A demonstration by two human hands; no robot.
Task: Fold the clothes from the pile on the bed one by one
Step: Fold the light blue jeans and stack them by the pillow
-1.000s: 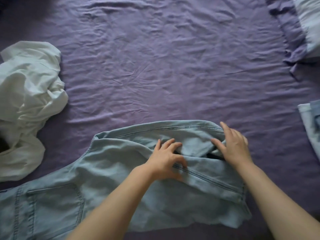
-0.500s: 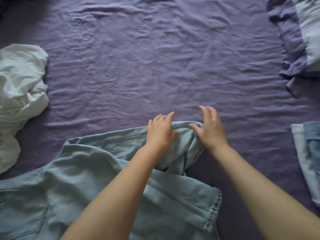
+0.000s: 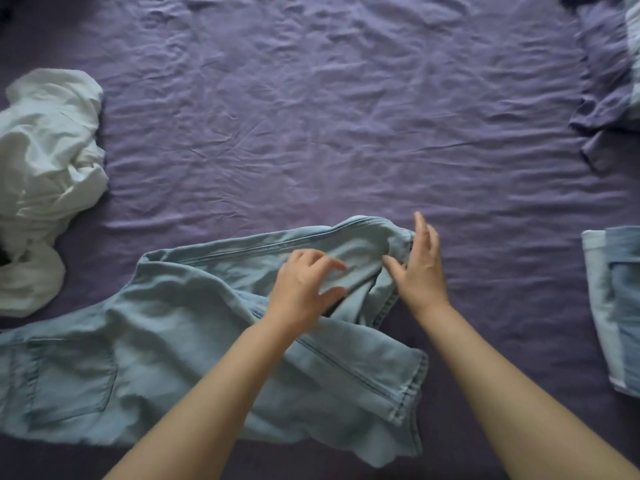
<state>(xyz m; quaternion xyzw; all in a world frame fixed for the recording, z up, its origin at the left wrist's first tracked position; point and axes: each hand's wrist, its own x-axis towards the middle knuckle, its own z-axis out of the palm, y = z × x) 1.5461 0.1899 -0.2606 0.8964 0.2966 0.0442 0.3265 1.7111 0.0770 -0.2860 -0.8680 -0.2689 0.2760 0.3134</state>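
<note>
From the head view I see light blue jeans (image 3: 180,341) spread across the near part of the purple bed sheet (image 3: 329,133), waist and back pocket toward the left edge, legs running right and doubled over each other. My left hand (image 3: 304,289) sits over the upper leg, fingers spread and loosely bent, thumb apart from them; the fingertips look to be at the denim, but I cannot tell whether they pinch it. My right hand (image 3: 420,271) stands at the far right end of that leg — fingers straight and pointing away from me, thumb angled in against the bunched fabric, the palm edge just beside the hem. It is not curled round anything.

A crumpled white garment (image 3: 45,181) lies at the left, touching the sheet and close to the jeans' waist. At the right edge a folded denim piece (image 3: 613,310) lies flat, well apart from my hands. In the far right corner — a purple cloth (image 3: 602,81), partly cut off.
</note>
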